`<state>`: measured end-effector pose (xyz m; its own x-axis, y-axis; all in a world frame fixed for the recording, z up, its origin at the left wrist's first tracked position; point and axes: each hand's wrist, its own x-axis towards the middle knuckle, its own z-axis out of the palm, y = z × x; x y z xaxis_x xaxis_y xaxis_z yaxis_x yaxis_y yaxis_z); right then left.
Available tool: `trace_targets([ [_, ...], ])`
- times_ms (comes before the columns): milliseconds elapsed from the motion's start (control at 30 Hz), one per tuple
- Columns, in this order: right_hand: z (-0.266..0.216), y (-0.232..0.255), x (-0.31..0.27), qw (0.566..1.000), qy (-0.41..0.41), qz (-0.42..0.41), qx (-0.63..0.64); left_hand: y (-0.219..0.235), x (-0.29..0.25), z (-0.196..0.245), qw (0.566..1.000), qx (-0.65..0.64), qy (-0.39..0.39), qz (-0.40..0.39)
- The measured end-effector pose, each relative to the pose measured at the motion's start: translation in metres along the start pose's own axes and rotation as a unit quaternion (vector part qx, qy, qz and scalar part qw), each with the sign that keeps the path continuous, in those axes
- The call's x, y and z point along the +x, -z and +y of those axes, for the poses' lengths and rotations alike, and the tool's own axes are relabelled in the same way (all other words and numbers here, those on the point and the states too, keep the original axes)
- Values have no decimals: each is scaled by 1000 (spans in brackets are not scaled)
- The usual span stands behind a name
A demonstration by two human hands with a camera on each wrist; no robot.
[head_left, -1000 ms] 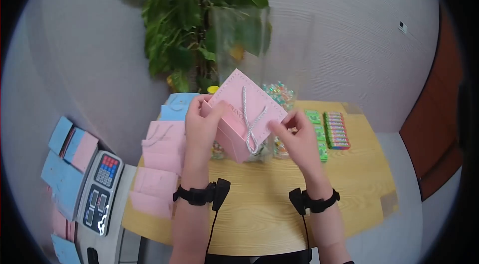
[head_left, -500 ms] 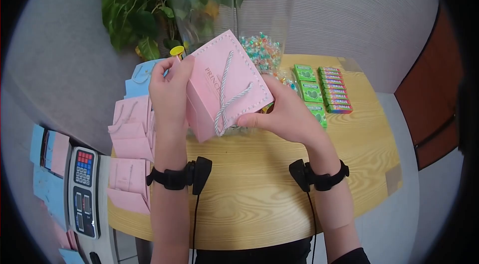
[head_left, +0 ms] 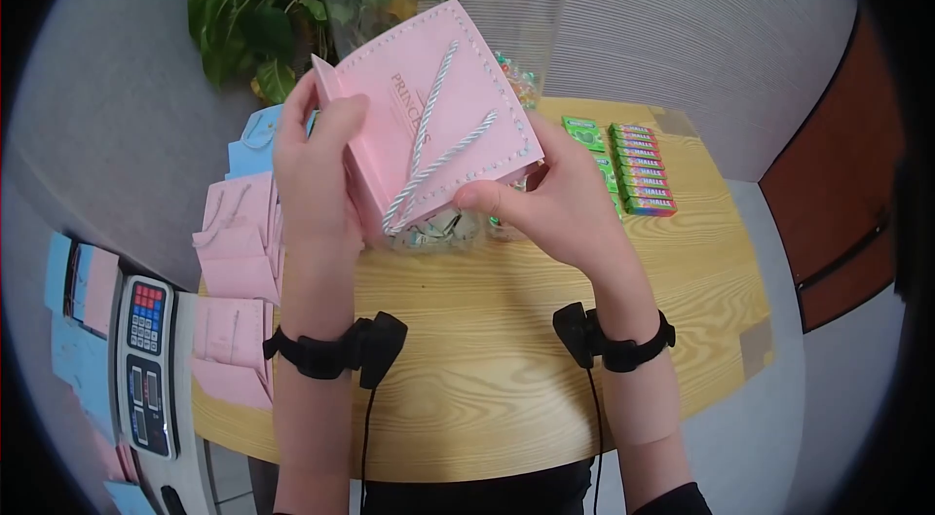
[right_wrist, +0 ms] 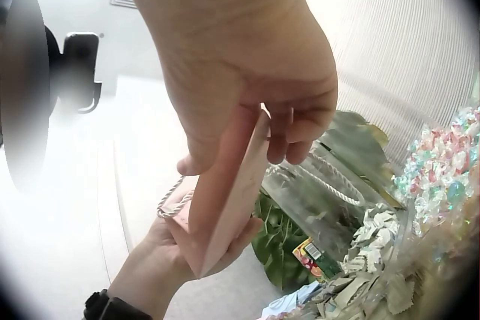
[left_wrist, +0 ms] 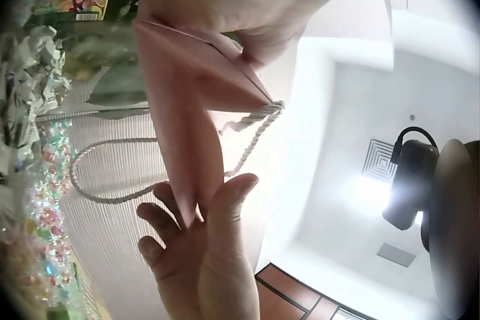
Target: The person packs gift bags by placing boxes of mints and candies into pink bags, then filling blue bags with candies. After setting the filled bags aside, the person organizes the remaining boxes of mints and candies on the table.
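A pink paper gift bag (head_left: 477,77) with "PRINCESS" lettering, a studded border and a twisted white cord handle (head_left: 429,116) is held up over the table. My left hand (head_left: 317,155) grips its left side, thumb over the folded edge. On the lower right, my right hand (head_left: 560,199) holds the other side, thumb on the front and fingers behind. From the left wrist view, the bag (left_wrist: 176,102) appears edge-on between both hands, a cord loop hanging off its far face. The right wrist view shows the bag's narrow side (right_wrist: 232,200) in the same grip.
Pink bags (head_left: 239,228) and a blue bag (head_left: 255,140) stand along the table's left edge, beside a scale (head_left: 146,369). Green boxes (head_left: 584,133) and a row of Halls packs (head_left: 643,169) lie at right. Wrapped candies (right_wrist: 446,162) and paper shreds (right_wrist: 375,260) sit behind the bag.
The right hand has gone from pinching the bag's corner to a fuller grip with the thumb on its front. The bag has turned slightly more upright, and the head view has shifted.
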<state>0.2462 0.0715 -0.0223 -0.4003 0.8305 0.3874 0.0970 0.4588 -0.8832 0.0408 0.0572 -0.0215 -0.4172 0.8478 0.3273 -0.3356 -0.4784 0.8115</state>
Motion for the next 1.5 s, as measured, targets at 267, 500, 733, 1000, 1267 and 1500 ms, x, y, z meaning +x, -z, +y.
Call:
trace_targets([
  [267, -5, 0, -2, 941, 200, 136, -235, -8, -3, 14, 998, 40, -34, -44],
  [500, -22, -5, -9, 997, 41, 42, 48, -2, -3, 22, 984, -125, 95, -79],
  [733, -38, 26, -9, 999, -22, -23, -21, 6, 1, 12, 967, -189, 138, -98],
  [1000, -32, 33, -12, 988, 114, 80, -62, 5, -4, 3, 955, -169, 201, -135],
  [1267, -20, 23, -11, 987, 152, 6, -45, -9, -18, 0, 942, -156, 205, -213],
  [1500, -13, 20, -17, 967, 251, -38, -22, -12, -27, -6, 960, -91, 214, -158],
])
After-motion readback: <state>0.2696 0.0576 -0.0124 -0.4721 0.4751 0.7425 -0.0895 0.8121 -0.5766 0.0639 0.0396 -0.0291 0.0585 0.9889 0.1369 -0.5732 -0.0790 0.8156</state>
